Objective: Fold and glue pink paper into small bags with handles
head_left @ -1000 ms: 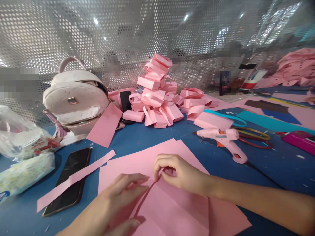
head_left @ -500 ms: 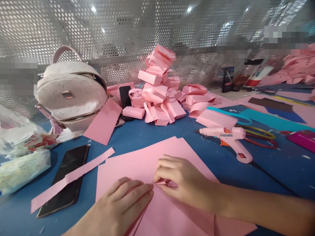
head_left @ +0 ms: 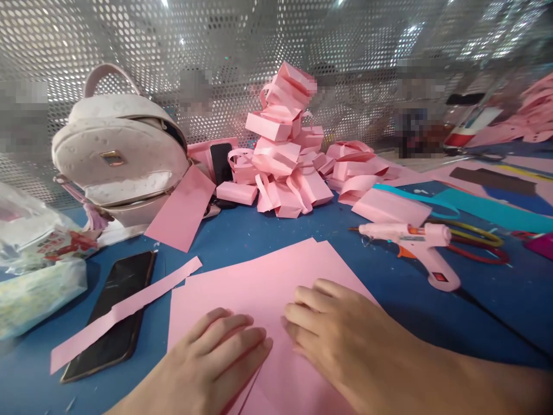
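Where the right hand (head_left: 341, 340) pinched a raised edge a moment ago, both it and the left hand (head_left: 216, 357) now press flat, fingers together, on the pink paper sheet (head_left: 259, 282), suggesting a crease being set.

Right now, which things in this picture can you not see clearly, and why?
- Pink paper sheets, head view: the near part is covered by the left hand and right hand; any fold beneath is hidden.
- Black phone: a pink paper strip crosses it.
- Shelf items behind the mesh wall: blurred.
- Scissors: partly behind the glue gun.

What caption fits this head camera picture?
Both hands press flat on pink paper near a glue gun.
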The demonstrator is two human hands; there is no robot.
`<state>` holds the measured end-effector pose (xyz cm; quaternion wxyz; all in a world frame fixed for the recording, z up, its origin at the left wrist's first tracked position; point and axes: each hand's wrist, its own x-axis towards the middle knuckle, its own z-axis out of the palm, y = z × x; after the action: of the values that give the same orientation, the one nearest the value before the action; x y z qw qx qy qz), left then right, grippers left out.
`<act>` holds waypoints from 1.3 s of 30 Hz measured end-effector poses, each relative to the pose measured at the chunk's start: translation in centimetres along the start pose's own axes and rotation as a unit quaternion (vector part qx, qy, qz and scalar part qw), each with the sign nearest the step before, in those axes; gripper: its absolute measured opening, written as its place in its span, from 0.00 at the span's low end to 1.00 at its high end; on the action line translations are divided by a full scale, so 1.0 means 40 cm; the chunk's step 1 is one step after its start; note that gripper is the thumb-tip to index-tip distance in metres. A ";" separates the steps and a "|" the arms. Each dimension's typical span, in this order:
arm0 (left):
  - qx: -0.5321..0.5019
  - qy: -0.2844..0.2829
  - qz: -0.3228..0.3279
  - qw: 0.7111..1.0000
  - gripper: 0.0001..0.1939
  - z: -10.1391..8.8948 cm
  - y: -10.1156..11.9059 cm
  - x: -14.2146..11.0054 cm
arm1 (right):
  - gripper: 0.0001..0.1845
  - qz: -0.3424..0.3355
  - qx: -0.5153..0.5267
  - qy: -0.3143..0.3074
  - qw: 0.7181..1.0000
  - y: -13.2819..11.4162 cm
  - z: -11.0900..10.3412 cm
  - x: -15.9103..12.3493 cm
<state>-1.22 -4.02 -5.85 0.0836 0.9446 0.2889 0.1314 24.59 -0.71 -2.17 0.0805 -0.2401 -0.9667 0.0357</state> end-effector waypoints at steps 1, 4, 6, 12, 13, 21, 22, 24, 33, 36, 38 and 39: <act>-0.007 0.003 0.000 1.000 0.29 0.000 0.001 0.000 | 0.05 -0.003 -0.009 -0.014 1.000 -0.002 0.000 -0.005; -0.026 0.004 0.001 1.000 0.32 -0.010 0.006 0.003 | 0.08 0.012 -0.033 -0.041 0.999 -0.009 -0.005 -0.022; -0.047 -0.003 0.002 0.999 0.33 -0.030 0.011 0.008 | 0.08 0.030 -0.057 -0.041 0.997 -0.012 -0.013 -0.032; -0.098 -0.046 -0.022 0.994 0.33 -0.112 0.041 0.016 | 0.09 0.057 -0.073 -0.012 0.996 -0.013 -0.057 -0.026; -0.104 -0.029 -0.035 0.994 0.31 -0.120 0.050 0.014 | 0.13 0.063 -0.064 -0.009 0.996 -0.014 -0.061 -0.018; -0.073 -0.033 -0.091 0.993 0.26 -0.100 0.113 -0.011 | 0.12 0.126 0.071 -0.039 0.989 0.020 -0.039 0.027; -0.051 -0.037 -0.097 0.993 0.26 -0.098 0.110 -0.012 | 0.12 0.151 0.103 -0.034 0.983 0.030 -0.040 0.027; -0.016 -0.046 -0.121 0.992 0.29 -0.100 0.096 -0.011 | 0.11 0.190 0.160 -0.019 0.968 0.050 -0.043 0.023; 0.049 -0.095 -0.131 0.986 0.26 -0.140 0.073 -0.011 | 0.11 0.246 0.107 0.000 0.963 0.061 -0.035 -0.031; 0.133 -0.071 -0.117 0.982 0.20 -0.116 0.090 -0.008 | 0.09 0.197 -0.012 0.013 0.980 0.048 -0.023 -0.044; 0.186 -0.042 -0.119 0.974 0.16 -0.090 0.090 -0.006 | 0.07 0.136 -0.063 0.036 0.988 0.039 -0.015 -0.041; 0.206 -0.023 -0.118 0.971 0.15 -0.078 0.085 -0.006 | 0.06 0.103 -0.084 0.049 0.990 0.036 -0.010 -0.036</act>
<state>-0.54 -6.70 -2.14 -0.0917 0.9034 0.4173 0.0368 26.57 -0.13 -2.14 0.1037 -0.3454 -0.9314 -0.0495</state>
